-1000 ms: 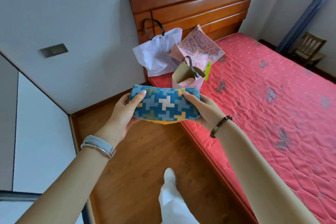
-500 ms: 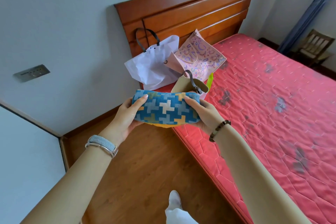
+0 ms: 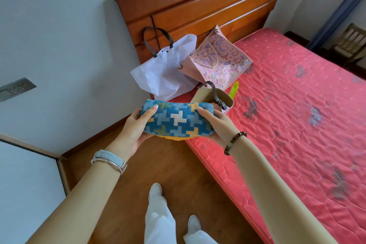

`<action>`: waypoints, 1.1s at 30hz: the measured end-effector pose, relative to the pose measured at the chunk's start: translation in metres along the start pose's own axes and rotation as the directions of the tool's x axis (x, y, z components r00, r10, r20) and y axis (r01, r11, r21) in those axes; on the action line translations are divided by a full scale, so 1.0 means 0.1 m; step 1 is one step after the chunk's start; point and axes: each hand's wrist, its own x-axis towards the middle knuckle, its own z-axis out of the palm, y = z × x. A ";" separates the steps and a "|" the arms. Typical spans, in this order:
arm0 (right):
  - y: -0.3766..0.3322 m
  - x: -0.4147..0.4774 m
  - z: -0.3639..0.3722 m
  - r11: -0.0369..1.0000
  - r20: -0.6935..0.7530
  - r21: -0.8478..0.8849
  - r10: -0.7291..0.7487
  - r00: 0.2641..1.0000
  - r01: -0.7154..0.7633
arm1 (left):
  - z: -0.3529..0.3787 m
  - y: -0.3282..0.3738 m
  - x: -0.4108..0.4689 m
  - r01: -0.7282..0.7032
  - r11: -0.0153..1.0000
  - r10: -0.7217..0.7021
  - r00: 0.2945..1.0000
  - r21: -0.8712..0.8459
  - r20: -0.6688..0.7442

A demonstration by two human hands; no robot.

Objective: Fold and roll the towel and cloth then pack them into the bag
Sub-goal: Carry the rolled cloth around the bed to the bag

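Towel (image 3: 177,120): rolled, blue patterned, yellow cloth (image 3: 174,138) showing under it, held in the air before the bed (image 3: 297,115).
Left hand (image 3: 136,130): my grip clasps its left end.
Right hand (image 3: 219,123): clasps its right end.
Bag (image 3: 210,98): tan, open, on the bed just behind.

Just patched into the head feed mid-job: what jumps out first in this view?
A rolled blue patterned towel held mid-frame between the left hand and right hand, yellow cloth peeking out beneath. Just behind it an open beige bag sits on the red mattress, with a white bag and pink bag against the headboard.
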 end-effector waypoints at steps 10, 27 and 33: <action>-0.08 0.78 0.26 0.981 -0.160 0.187 -0.028 0.987 0.058 | -0.16 0.27 1.18 0.108 0.993 -0.104 0.992 -0.050 0.077; 0.41 1.72 0.75 0.977 -0.484 0.199 0.032 0.874 0.075 | -0.09 0.04 2.41 0.530 0.841 -0.485 0.829 -0.113 0.277; 0.46 1.89 0.62 0.991 -0.391 0.132 0.062 0.918 -0.011 | -0.12 0.04 2.85 0.463 0.886 -0.455 0.876 -0.015 0.157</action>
